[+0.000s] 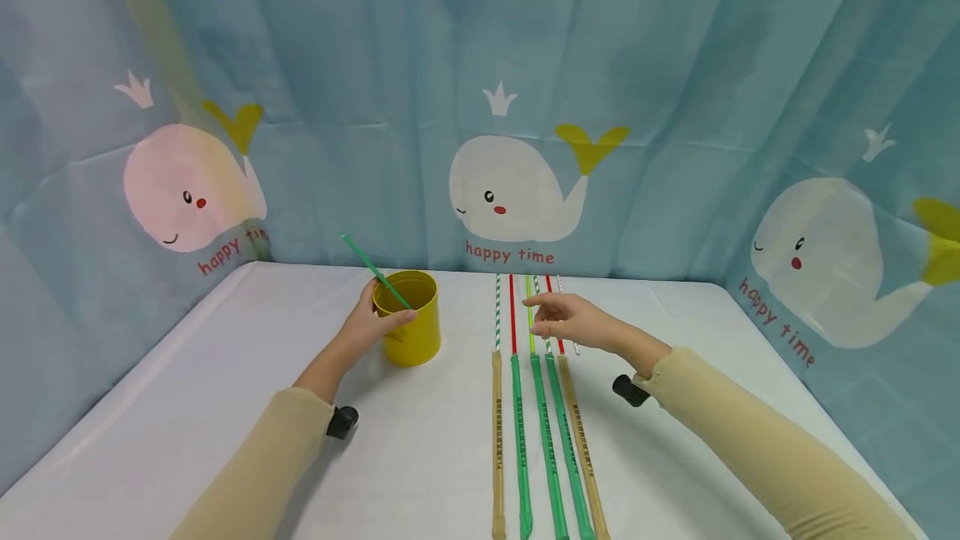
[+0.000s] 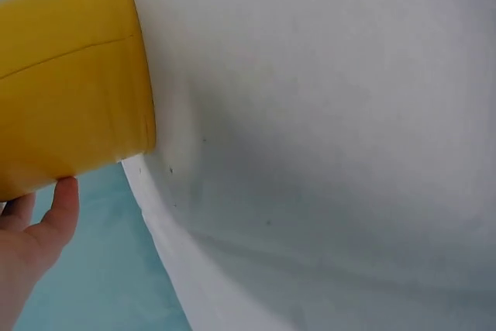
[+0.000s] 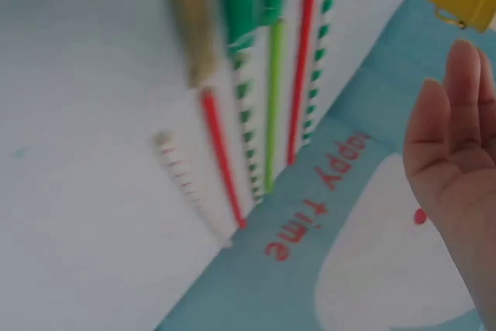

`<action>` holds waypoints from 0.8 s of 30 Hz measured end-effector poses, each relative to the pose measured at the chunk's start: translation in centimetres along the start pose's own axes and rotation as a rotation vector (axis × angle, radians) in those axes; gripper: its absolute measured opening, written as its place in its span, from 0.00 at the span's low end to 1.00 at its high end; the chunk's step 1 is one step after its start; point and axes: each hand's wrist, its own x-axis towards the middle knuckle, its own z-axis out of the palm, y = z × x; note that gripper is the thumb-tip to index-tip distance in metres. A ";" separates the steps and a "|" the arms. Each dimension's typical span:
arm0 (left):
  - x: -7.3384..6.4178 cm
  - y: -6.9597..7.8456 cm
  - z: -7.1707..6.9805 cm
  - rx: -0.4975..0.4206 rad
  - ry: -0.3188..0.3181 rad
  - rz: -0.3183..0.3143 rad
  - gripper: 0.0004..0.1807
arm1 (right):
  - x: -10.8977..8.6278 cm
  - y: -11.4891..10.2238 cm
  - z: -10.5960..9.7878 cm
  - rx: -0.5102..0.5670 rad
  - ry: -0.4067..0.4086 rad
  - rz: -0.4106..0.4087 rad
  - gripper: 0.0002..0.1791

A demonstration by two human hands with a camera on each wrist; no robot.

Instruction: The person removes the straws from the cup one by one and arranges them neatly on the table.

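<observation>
In the head view a yellow bucket (image 1: 420,332) stands on the white table, left of the middle. My left hand (image 1: 367,323) holds it at its left side, the thumb lying at the rim. A green straw (image 1: 363,255) leans out of the bucket. In the left wrist view, fingertips (image 2: 65,195) touch the bucket wall (image 2: 70,106). My right hand (image 1: 570,321) hovers over a row of straws with slightly bent fingers and nothing in them. Among these straws are a red one (image 1: 513,315), a lime green one (image 1: 532,340) and a green-and-white striped one (image 1: 498,315).
Long, thin tan strips (image 1: 497,440) and green strips (image 1: 521,440) with printed lettering run from the straws' near ends towards me. A red-and-white striped straw (image 3: 190,187) lies at the row's right end. Behind the table hangs a blue curtain (image 1: 375,173) with whales.
</observation>
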 end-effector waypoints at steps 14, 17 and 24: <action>0.1 -0.7 0.0 -0.002 -0.016 -0.006 0.53 | 8.6 -5.9 3.0 0.129 0.120 -0.116 0.34; 0.0 -0.8 0.0 -0.006 -0.022 -0.005 0.52 | 10.3 -7.1 4.1 0.149 0.100 -0.131 0.34; -0.2 -0.9 0.0 -0.009 -0.046 0.023 0.51 | 14.0 -9.4 6.6 0.111 0.061 -0.178 0.31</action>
